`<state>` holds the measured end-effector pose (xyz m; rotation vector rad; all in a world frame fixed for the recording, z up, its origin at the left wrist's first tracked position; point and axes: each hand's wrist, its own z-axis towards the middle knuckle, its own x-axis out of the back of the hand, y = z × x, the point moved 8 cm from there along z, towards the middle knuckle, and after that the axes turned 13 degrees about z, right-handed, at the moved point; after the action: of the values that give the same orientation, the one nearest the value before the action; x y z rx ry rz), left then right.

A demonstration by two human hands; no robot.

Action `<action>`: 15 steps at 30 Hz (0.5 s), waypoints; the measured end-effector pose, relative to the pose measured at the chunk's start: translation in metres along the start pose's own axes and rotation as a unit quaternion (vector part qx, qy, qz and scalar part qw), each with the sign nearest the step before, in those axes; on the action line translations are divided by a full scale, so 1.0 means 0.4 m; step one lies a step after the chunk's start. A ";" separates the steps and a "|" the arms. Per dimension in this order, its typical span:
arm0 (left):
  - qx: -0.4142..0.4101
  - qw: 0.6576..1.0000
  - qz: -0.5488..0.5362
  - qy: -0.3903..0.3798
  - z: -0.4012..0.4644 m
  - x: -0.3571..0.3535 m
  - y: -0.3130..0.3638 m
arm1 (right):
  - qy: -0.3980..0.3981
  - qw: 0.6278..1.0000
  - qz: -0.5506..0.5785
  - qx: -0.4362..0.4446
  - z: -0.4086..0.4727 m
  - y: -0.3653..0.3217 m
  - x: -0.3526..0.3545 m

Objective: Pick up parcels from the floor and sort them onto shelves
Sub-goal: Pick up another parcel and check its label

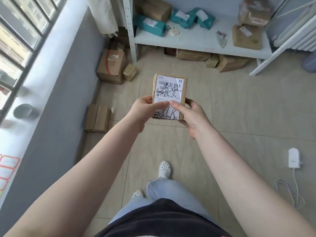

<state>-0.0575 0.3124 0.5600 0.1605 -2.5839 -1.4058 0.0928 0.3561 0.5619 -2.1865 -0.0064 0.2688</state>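
Observation:
A small brown cardboard parcel (171, 88) with a white shipping label and black handwriting is held up in front of me, above the floor. My left hand (145, 108) grips its lower left side, thumb lying across the label. My right hand (191, 115) holds the lower right edge, thumb on the label too. Straight ahead stands a white metal shelf (196, 43) carrying teal mailer bags (152, 25) and brown parcels (247, 37).
Cardboard boxes lie on the floor along the left wall (111, 65), (98, 118) and under the shelf (227, 63). A white adapter with a cable (294, 158) lies at the right. A window sill (22, 106) runs on the left. My feet stand on beige tiles.

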 end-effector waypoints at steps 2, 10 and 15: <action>0.003 1.000 0.010 0.008 0.045 -0.017 0.031 | -0.006 1.000 -0.006 0.000 0.051 -0.039 0.012; 0.006 0.999 0.002 0.037 0.212 -0.029 0.139 | -0.034 0.999 -0.027 0.011 0.229 -0.187 0.002; -0.003 0.999 0.004 0.040 0.336 -0.007 0.220 | -0.041 0.999 -0.025 0.009 0.353 -0.263 -0.031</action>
<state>-0.0849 0.4707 0.5625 0.2009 -2.5129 -1.3767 0.0629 0.5301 0.5684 -2.1520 -0.1046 0.3279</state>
